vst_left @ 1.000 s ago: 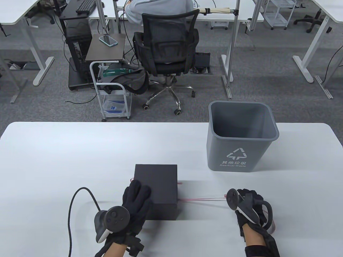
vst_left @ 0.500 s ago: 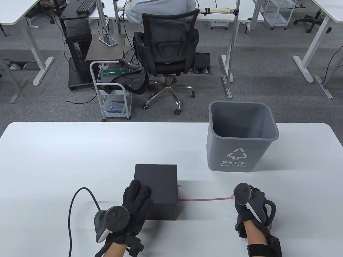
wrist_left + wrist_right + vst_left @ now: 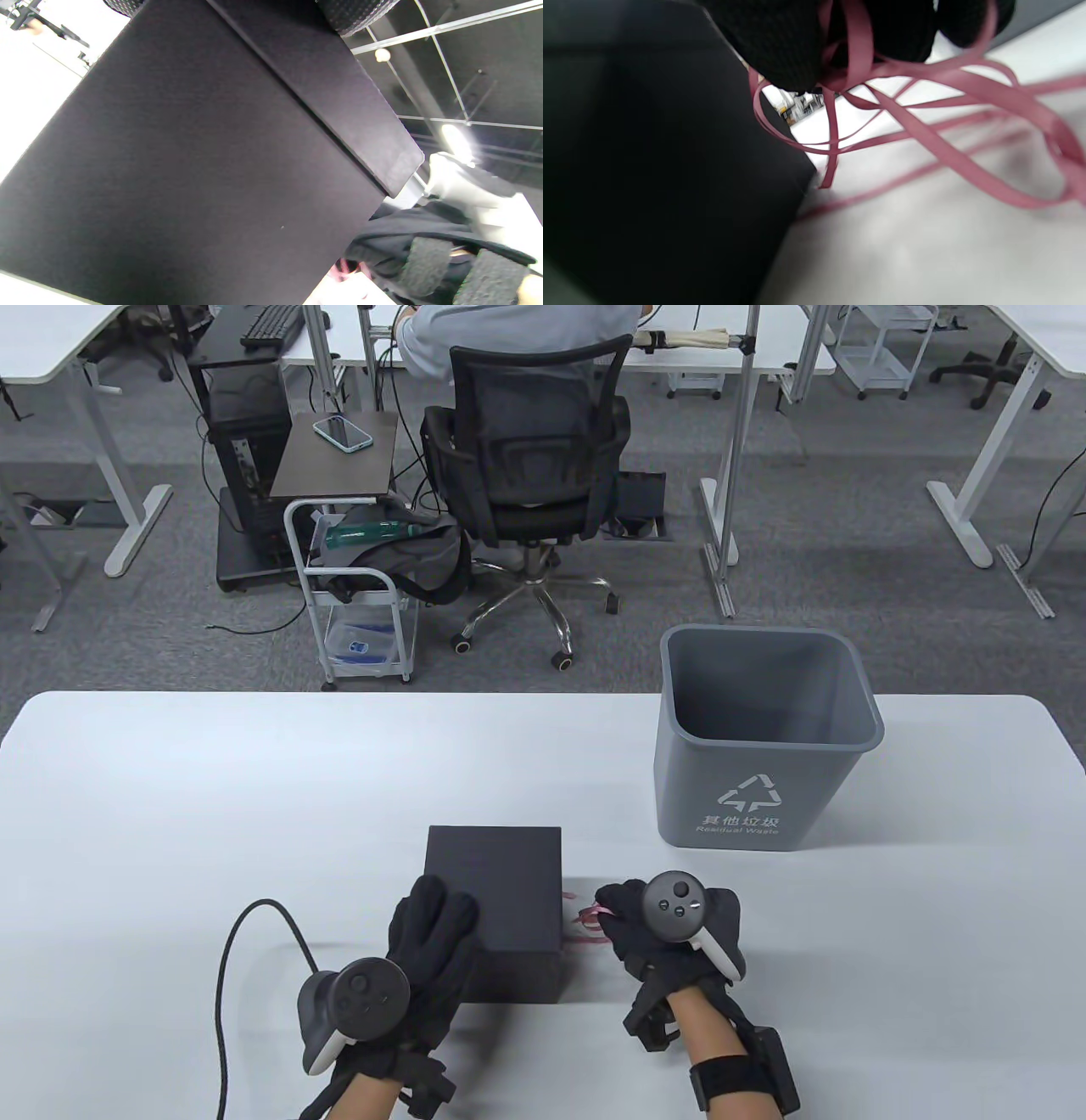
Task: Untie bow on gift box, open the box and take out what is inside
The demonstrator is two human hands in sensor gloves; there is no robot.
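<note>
A black gift box stands on the white table, lid on. My left hand rests flat on the lid's near-left corner, fingers fairly straight. In the left wrist view the box side fills the frame, with the lid's edge above. My right hand sits close to the box's right side and pinches a bunch of loose pink ribbon. The right wrist view shows slack ribbon loops hanging from my fingers beside the box. No bow is on the lid.
A grey waste bin stands on the table behind and to the right of the box. A black cable loops on the table left of my left hand. Beyond the table a person sits in an office chair.
My right hand moved left, from well right of the box to beside it. The ribbon, stretched taut before, is now slack and bunched. The left hand and box did not move.
</note>
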